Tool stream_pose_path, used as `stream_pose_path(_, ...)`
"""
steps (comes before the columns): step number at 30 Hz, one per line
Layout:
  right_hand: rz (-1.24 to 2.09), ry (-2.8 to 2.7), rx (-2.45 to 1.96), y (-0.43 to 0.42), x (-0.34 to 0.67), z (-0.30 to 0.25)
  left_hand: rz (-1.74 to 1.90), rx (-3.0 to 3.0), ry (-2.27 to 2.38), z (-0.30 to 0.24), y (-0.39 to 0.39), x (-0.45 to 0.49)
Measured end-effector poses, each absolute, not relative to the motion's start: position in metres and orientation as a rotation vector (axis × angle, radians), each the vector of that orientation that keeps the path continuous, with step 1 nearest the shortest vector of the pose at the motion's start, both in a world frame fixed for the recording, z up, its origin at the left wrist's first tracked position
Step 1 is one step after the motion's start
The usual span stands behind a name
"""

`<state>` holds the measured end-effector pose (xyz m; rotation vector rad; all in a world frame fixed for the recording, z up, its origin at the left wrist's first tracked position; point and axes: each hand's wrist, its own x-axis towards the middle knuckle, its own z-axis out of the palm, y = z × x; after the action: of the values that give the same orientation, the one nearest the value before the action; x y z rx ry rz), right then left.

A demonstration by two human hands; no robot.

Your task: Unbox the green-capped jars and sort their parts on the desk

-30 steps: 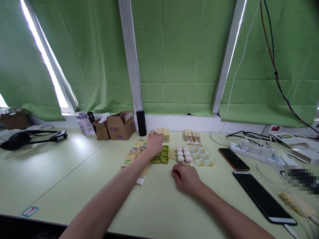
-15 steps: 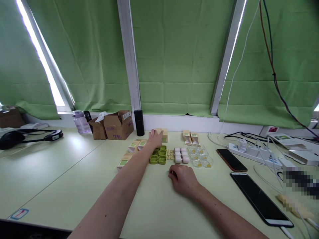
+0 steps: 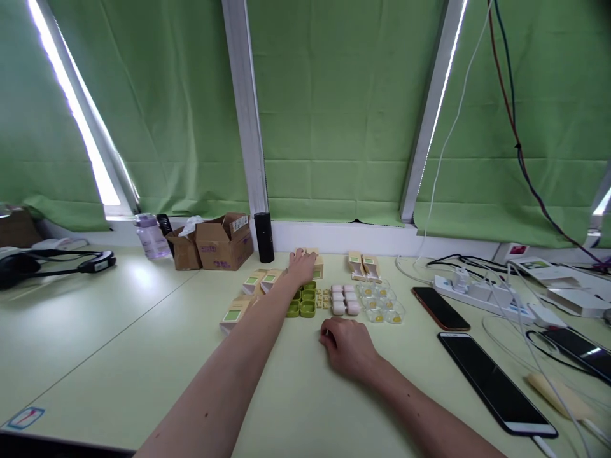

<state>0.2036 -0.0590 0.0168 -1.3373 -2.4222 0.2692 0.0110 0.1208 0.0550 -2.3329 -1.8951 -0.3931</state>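
My left hand (image 3: 302,268) reaches far forward, its fingers stretched out over small beige paper boxes (image 3: 317,268) at the back of the table. Just in front of it sit olive-green square cups (image 3: 308,308), partly hidden by my forearm. My right hand (image 3: 349,345) rests on the table nearer me, its fingers curled inward; whatever they hold, if anything, is hidden. Beyond it are small yellow pieces (image 3: 323,299), pale pink rounded blocks (image 3: 352,308) and clear plastic cups with yellow centres (image 3: 394,316). Beige boxes with green labels (image 3: 233,315) stand left of my left forearm.
Two more beige boxes (image 3: 371,267) stand at the back. Cardboard cartons (image 3: 222,245), a black cylinder (image 3: 264,237) and a lilac bottle (image 3: 151,236) line the rear left. On the right lie phones (image 3: 496,381), a power strip (image 3: 477,292) and loose cables.
My left hand has shifted slightly over the back boxes, its fingers now spread flatter. My right hand keeps its place. The view has turned a little to the right.
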Motion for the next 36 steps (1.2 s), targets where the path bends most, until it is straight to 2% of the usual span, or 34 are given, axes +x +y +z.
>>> stream_pose_path(7, 0.282, -2.416, -1.326, -0.059, 0.204, 0.016, -0.736, -2.317, -1.965, 0.055, 0.120, 0.019)
stream_pose_path(14, 0.299, -2.311, -1.257, -0.052, 0.211, 0.016, -1.173, -2.451, -1.959, 0.086, 0.108, 0.025)
stream_pose_path(21, 0.191, -1.909, -1.106, -0.038, 0.236, 0.031, -1.418, -2.779, -1.763, 0.099, 0.029, 0.016)
stream_pose_path(28, 0.238, -1.802, -1.116, -0.033, 0.246, 0.050, -1.285, -2.894, -1.763, 0.069, -0.058, 0.017)
stream_pose_path(36, 0.343, -1.985, -1.086, -0.041, 0.249, 0.022, -1.162, -2.991, -1.761, 0.053, -0.073, 0.012)
